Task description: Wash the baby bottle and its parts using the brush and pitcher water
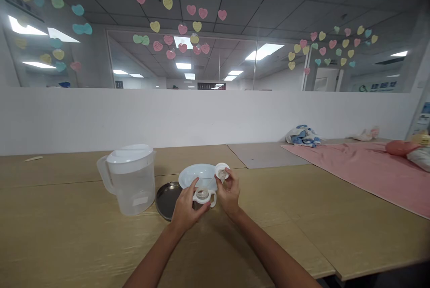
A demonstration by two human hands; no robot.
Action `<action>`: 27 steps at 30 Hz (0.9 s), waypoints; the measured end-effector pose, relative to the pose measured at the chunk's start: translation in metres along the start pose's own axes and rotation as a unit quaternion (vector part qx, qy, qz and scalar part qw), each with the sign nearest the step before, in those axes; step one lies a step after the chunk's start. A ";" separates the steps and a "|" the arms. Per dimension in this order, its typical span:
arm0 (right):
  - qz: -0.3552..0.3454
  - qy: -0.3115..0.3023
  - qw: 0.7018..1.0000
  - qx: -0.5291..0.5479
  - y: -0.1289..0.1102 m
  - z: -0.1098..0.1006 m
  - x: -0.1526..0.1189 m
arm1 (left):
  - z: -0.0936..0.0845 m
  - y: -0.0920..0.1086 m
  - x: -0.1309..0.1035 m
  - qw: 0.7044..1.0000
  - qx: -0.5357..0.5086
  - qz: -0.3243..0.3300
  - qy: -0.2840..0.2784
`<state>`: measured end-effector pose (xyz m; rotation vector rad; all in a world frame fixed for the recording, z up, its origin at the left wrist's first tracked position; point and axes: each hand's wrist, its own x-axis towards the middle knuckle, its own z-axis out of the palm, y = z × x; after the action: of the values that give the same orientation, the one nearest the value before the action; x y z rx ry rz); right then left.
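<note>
My left hand (pixel 187 207) is closed around a small white-rimmed container with a handle (pixel 202 195), its top facing up. Just to the right and slightly higher, my right hand (pixel 229 191) pinches a round white lid (pixel 222 171), tilted so that its clear centre faces me. The lid and the container are apart. Behind both hands lies a pale blue plate (pixel 193 174). A dark round metal tray (pixel 167 199) sits left of my left hand, partly hidden by it.
A large translucent pitcher with a white lid (pixel 134 185) stands on the wooden table (pixel 83 238) at the left. A pink cloth (pixel 363 167) covers the right side, with a blue and white bundled cloth (pixel 303 136) near the wall.
</note>
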<state>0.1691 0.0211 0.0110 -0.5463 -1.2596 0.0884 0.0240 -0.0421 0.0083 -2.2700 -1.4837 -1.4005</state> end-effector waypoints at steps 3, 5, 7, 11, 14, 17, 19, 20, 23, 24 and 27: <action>-0.027 0.043 0.999 0.004 -0.001 -0.001 0.006 | -0.001 0.001 0.000 1.000 -0.004 -0.004 -0.001; -0.035 0.077 0.996 0.009 -0.004 -0.002 0.013 | -0.001 0.001 0.000 1.000 -0.005 -0.006 -0.003; -0.022 0.099 0.995 0.020 -0.008 -0.003 0.020 | -0.001 0.001 0.000 1.000 -0.005 -0.006 -0.005; 0.047 0.116 0.990 0.063 -0.014 -0.006 0.033 | 0.000 0.000 0.000 1.000 -0.005 -0.001 -0.004; 0.093 0.088 0.989 0.072 -0.013 -0.009 0.037 | 0.001 -0.001 -0.001 1.000 0.000 0.001 0.000; 0.109 0.067 0.989 0.075 -0.010 -0.011 0.038 | 0.000 -0.001 0.000 1.000 0.006 0.005 -0.002; 0.116 0.067 0.987 0.085 -0.007 -0.011 0.038 | -0.001 0.000 0.000 1.000 0.007 0.005 -0.006; 0.120 0.066 0.986 0.090 -0.007 -0.011 0.038 | -0.002 0.001 0.000 1.000 0.007 0.004 -0.007; 0.139 0.057 0.984 0.100 -0.006 -0.010 0.037 | -0.003 0.002 0.000 1.000 0.007 0.002 -0.008; 0.146 0.054 0.983 0.102 -0.006 -0.010 0.036 | -0.003 0.003 0.000 1.000 0.007 0.003 -0.008; 0.160 0.045 0.981 0.100 -0.005 -0.011 0.036 | -0.003 0.003 0.001 1.000 0.008 0.006 -0.009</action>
<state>0.1891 0.0256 0.0424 -0.5675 -1.0518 0.4494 0.0240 -0.0449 0.0117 -2.2837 -1.4777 -1.3646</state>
